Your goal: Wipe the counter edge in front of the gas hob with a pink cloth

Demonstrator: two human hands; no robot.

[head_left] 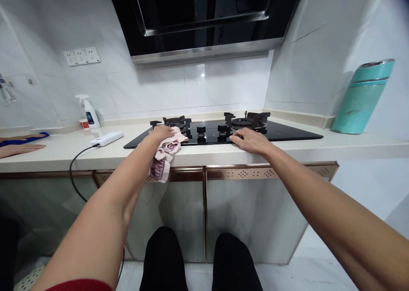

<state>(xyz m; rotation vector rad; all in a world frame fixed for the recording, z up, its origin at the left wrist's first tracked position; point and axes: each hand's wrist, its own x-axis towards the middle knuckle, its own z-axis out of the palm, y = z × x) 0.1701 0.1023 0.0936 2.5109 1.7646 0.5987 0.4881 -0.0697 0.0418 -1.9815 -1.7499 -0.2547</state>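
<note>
My left hand [162, 132] is closed on a pinkish-white cloth [168, 148] with dark purple patterns. The cloth lies over the left front of the black glass gas stove [287, 131], and its lower end hangs past the counter edge. Further right, my right hand [249, 139] rests at the stove's front edge with bent fingers, holding nothing that I can see. Beside its fingertips is a black control knob [222, 130]; a second knob [201, 131] sits between my hands. Behind are the left burner [175, 122] and the right burner [244, 121].
A white spray bottle [90, 113], a small red-and-white tub [84, 124] and a white power bank [108, 138] with a black cable [73, 171] are on the left counter. Another person's hand [24, 150] is by a blue cloth [30, 139]. A turquoise canister [361, 101] stands right; a range hood [204, 31] hangs above.
</note>
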